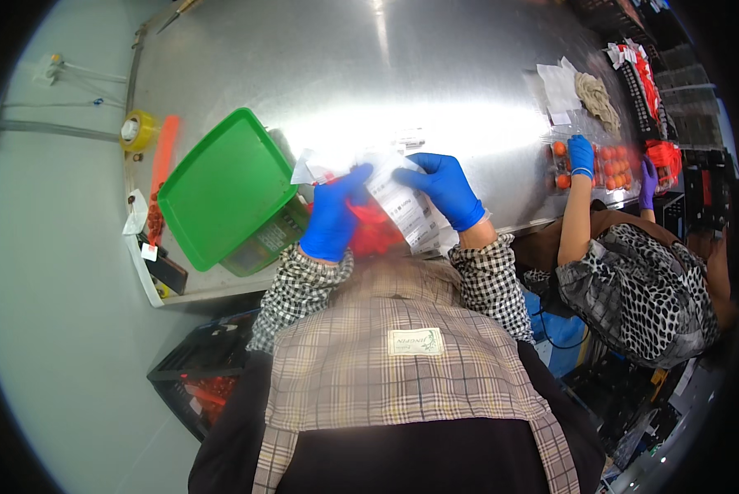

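At frame centre, the blue-gloved left hand [334,216] and right hand [445,189] both pinch a white printed label strip [402,206] over a red-filled pack [375,235]; labelling seems underway, next needing careful pressing down

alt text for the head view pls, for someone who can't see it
Seen from above, a person's left hand and right hand, both in blue gloves, hold a strip of white labels over a clear pack of red fruit at a steel table. A green tray lies at the left; a co-worker handles similar packs at the right.
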Demonstrator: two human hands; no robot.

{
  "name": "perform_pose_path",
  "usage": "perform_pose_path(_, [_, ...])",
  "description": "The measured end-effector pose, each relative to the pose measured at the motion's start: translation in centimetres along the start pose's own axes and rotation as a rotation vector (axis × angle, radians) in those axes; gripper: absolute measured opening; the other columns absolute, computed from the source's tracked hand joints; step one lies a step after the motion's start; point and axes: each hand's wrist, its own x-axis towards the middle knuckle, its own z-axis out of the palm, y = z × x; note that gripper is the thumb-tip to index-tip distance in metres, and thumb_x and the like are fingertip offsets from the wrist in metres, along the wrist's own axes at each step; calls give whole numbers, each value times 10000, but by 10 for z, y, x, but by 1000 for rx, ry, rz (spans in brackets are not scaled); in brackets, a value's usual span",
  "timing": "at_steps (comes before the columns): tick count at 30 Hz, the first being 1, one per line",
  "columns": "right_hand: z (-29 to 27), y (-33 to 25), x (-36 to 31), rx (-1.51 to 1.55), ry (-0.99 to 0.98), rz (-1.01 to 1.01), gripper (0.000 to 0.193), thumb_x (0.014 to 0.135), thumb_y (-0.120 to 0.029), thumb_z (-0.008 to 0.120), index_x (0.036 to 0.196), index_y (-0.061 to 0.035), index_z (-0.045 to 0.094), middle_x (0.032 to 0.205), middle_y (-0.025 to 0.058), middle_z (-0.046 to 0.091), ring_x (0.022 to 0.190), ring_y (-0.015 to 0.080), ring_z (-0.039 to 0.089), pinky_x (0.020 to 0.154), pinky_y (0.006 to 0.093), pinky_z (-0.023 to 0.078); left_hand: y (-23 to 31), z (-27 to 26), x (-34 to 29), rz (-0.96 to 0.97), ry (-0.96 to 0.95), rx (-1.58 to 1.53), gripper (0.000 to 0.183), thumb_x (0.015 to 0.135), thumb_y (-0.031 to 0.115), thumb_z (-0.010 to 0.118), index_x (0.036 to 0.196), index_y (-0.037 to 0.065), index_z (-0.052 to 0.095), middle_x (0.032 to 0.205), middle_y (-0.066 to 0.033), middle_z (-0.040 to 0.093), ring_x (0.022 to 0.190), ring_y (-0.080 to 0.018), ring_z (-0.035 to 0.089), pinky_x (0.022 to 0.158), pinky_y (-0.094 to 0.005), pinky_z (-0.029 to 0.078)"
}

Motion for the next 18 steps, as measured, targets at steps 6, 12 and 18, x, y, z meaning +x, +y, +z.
perform_pose_path(6, [-7,-12,-3,81,19,-39,382,840,-153,752,1181,3,683,1052,97,717,922,143,662,823,267,536,-3,6,8,165,192,140,141,907,87,671,771,92,632,695,44,559,578,-57,479,544,-230,372])
perform_pose_path(12, [8,2,10,89,20,-5,344,852,-185,756,1140,-7,705,994,57,718,870,129,655,772,251,525,-25,-10,16,74,70,-7,170,927,85,644,1061,-9,692,924,-34,663,795,-106,628,688,-232,513])
perform_pose_path(18, [14,2,13,-111,64,-77,278,833,-168,775,1076,-38,736,920,38,712,810,109,649,734,240,520,-32,-8,18,136,112,-3,243,957,90,598,1155,-25,680,1001,-56,683,873,-129,653,737,-248,546])
